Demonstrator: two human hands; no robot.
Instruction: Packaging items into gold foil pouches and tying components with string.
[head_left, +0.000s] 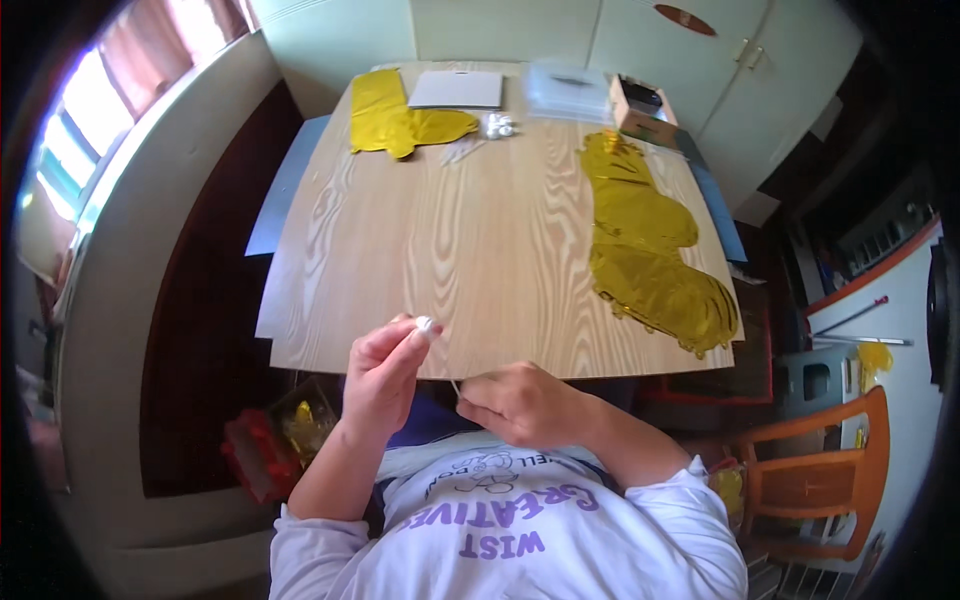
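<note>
Above the table's near edge, my left hand [382, 362] pinches a small white knob-like piece [425, 325] between thumb and fingertips. My right hand [525, 402] is closed just beyond the same edge, a little lower and to the right. From its fingers a thin pale strand or stick [455, 388] pokes up toward the left hand; whether it joins the white piece I cannot tell. On the table's right side lies a flat gold foil balloon [645, 235], crinkled along its edges. Another gold foil balloon [385, 115] rests at the far left.
Small white pieces [498, 126] sit in a cluster at the far middle, beside thin white sticks [462, 150]. Behind them are a white flat box [456, 90], a clear plastic box [567, 92] and an open wooden box [642, 105]. A wooden chair [815, 490] stands right.
</note>
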